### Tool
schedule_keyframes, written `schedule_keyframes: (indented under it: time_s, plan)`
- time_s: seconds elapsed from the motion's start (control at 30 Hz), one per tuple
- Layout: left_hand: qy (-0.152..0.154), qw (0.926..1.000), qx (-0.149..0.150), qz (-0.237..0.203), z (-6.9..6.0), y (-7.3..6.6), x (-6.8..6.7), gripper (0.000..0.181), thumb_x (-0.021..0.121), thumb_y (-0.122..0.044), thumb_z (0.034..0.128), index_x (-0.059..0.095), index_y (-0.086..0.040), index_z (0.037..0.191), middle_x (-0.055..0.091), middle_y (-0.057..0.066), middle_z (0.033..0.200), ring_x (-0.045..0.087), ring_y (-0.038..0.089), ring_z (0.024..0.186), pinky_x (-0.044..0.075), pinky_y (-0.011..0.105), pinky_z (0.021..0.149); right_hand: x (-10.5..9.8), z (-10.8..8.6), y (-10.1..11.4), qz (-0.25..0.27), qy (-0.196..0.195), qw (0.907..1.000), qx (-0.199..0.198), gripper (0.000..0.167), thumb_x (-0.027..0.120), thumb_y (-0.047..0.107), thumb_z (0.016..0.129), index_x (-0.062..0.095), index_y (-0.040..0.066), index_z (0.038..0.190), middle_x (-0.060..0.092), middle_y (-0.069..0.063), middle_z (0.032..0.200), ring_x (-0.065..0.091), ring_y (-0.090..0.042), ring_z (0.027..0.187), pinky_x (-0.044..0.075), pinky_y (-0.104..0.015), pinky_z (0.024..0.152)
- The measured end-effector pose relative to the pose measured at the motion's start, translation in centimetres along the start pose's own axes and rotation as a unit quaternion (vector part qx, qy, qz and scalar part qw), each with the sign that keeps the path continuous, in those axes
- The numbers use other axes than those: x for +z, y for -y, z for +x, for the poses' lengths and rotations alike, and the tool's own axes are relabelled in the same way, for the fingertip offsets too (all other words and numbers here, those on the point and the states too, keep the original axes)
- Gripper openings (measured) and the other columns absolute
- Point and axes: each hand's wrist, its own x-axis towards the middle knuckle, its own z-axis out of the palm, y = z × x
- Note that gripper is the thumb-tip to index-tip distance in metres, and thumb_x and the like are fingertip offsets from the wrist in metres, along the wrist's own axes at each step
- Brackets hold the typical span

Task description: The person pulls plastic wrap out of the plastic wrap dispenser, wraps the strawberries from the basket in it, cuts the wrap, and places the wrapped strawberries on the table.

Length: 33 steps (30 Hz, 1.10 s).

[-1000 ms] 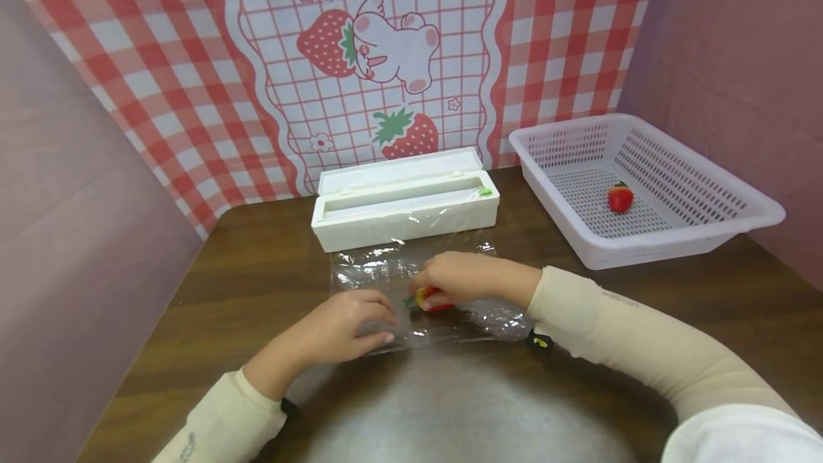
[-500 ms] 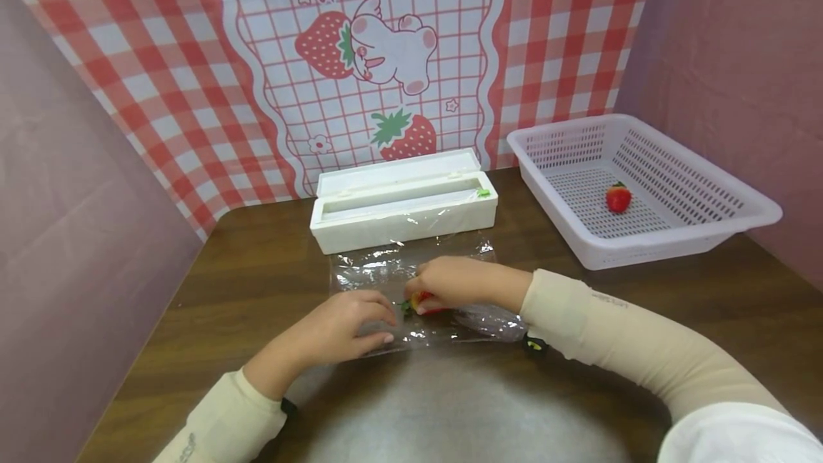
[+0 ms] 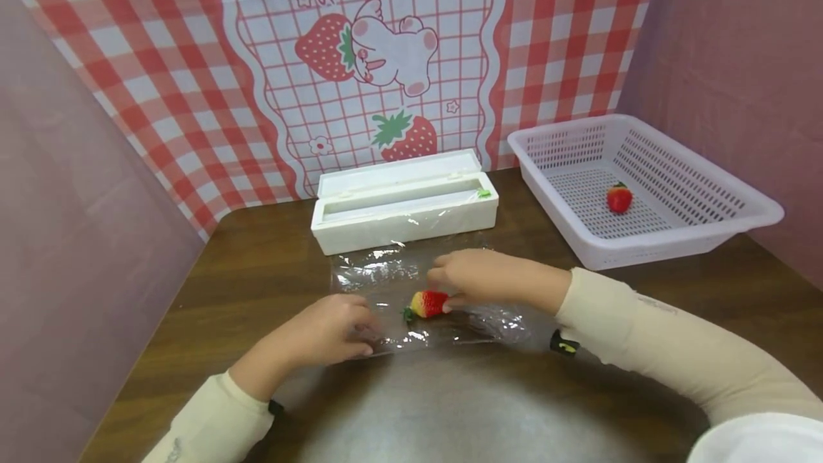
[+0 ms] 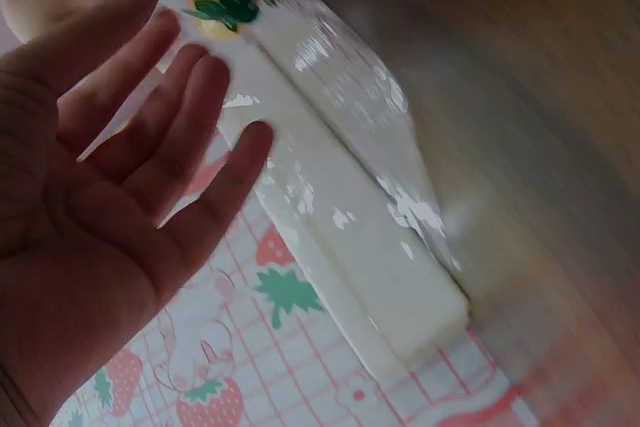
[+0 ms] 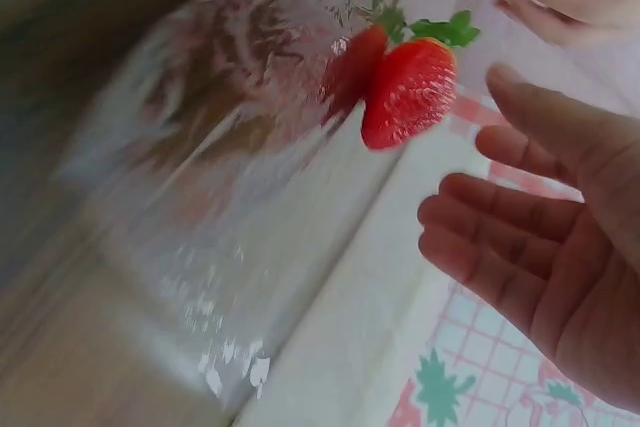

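A red strawberry [image 3: 429,304] with a pale yellow shoulder and green leaves lies on a sheet of clear plastic wrap [image 3: 369,274]. Just right of it is my right hand [image 3: 485,277]; in the right wrist view its fingers [image 5: 500,227] are spread and stand apart from the fruit. My left hand [image 3: 328,331] is left of the strawberry, over the wrap's near left edge. Its fingers [image 4: 185,137] are loosely extended and hold nothing in the left wrist view. The wrap comes out of a white box [image 3: 405,226] with its lid raised.
At the right stands a white perforated plastic basket [image 3: 579,241] with another strawberry [image 3: 619,198] inside. A small green piece [image 3: 484,193] sits at the white box's right end. Behind the brown table [image 3: 244,256] hangs a red-and-white checked cloth [image 3: 553,41].
My right hand has let go of the strawberry and drawn back to the right. The strawberry first shifted slightly left. My left hand has drawn a little to the left.
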Motion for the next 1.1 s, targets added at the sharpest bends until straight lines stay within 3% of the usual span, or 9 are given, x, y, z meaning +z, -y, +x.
schedule_keyframes:
  time_s: [0.2, 0.37, 0.57, 0.77, 0.93, 1.1]
  plan:
    - [0.072, 0.9948, -0.064, -0.034, -1.7, 1.0, -0.4, 0.026, 0.09, -0.019, 0.0655, 0.07, -0.012, 0.081, 0.061, -0.01, 0.074, 0.052, 0.002, 0.066, 0.048, 0.022, 0.061, 0.0, -5.0, -0.3, 0.069, 0.05, 0.9964, -0.001, 0.028, 0.086, 0.021, 0.072, 0.063, 0.013, 0.086, 0.056, 0.006, 0.082, 0.052, -0.006, 0.072, 0.049, -0.024, 0.065]
    - [0.088, 0.9925, -0.077, -0.035, -2.4, 1.4, -0.4, 0.024, 0.09, -0.016, 0.064, 0.07, -0.013, 0.076, 0.06, -0.011, 0.068, 0.051, 0.0, 0.062, 0.048, 0.021, 0.059, 1.2, -7.6, -0.7, 0.074, 0.066, 0.995, 0.01, 0.03, 0.088, 0.019, 0.067, 0.062, 0.015, 0.082, 0.052, 0.011, 0.083, 0.051, -0.004, 0.074, 0.049, -0.024, 0.068]
    - [0.079, 0.9946, -0.067, -0.01, -2.4, 1.4, 0.3, 0.014, 0.079, 0.0, 0.0711, 0.071, -0.012, 0.073, 0.061, -0.009, 0.065, 0.051, -0.001, 0.058, 0.047, 0.02, 0.055, 2.0, -8.1, -1.0, 0.07, 0.031, 0.9969, -0.018, 0.022, 0.083, 0.008, 0.072, 0.062, 0.015, 0.075, 0.052, 0.011, 0.077, 0.052, -0.003, 0.07, 0.049, -0.022, 0.064]
    - [0.058, 0.996, -0.068, -0.009, -2.6, 1.1, 0.3, 0.018, 0.068, 0.008, 0.0691, 0.073, -0.009, 0.074, 0.064, -0.007, 0.068, 0.053, 0.001, 0.06, 0.049, 0.02, 0.057, 1.9, -8.4, -1.2, 0.066, -0.015, 0.9963, -0.053, 0.021, 0.075, -0.002, 0.075, 0.063, 0.015, 0.072, 0.055, 0.011, 0.072, 0.052, -0.002, 0.066, 0.047, -0.018, 0.059]
    - [0.036, 0.997, -0.063, -0.027, -2.9, 1.2, -0.6, 0.014, 0.069, 0.005, 0.0749, 0.073, -0.008, 0.077, 0.066, -0.007, 0.072, 0.056, 0.001, 0.065, 0.051, 0.021, 0.06, 1.4, -8.8, -1.9, 0.104, -0.033, 0.9939, -0.018, 0.017, 0.072, -0.001, 0.08, 0.064, 0.014, 0.077, 0.056, 0.013, 0.072, 0.05, 0.001, 0.066, 0.047, -0.018, 0.058]
    - [0.0, 0.9961, -0.054, -0.069, -3.3, 1.8, -1.5, 0.009, 0.07, 0.003, 0.0812, 0.075, -0.005, 0.082, 0.069, -0.005, 0.077, 0.06, 0.001, 0.07, 0.054, 0.021, 0.063, 0.9, -9.0, -2.7, 0.158, -0.071, 0.9841, 0.041, 0.014, 0.069, 0.0, 0.083, 0.064, 0.013, 0.081, 0.055, 0.014, 0.074, 0.05, 0.0, 0.066, 0.048, -0.022, 0.059]
